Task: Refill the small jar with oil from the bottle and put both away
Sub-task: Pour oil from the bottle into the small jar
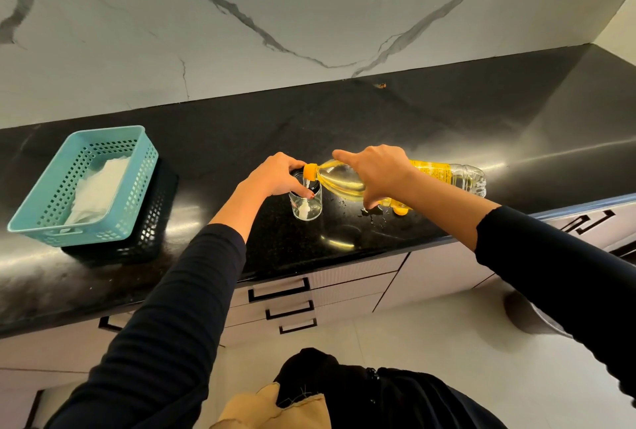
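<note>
A small clear glass jar (306,204) stands upright on the black counter (430,126). My left hand (275,175) grips it around the rim. My right hand (378,172) holds a clear plastic oil bottle (447,175) tipped on its side, its orange neck (309,171) over the jar's mouth. A thin stream of yellow oil falls into the jar, which holds only a little at the bottom. The bottle's middle is hidden by my right hand. A small orange cap (401,211) lies on the counter under the bottle.
A teal perforated basket (41,218) with a white cloth (96,188) inside sits at the left on a black basket (151,222). Drops of liquid (370,212) lie on the counter right of the jar. Drawers (280,291) run below the counter edge.
</note>
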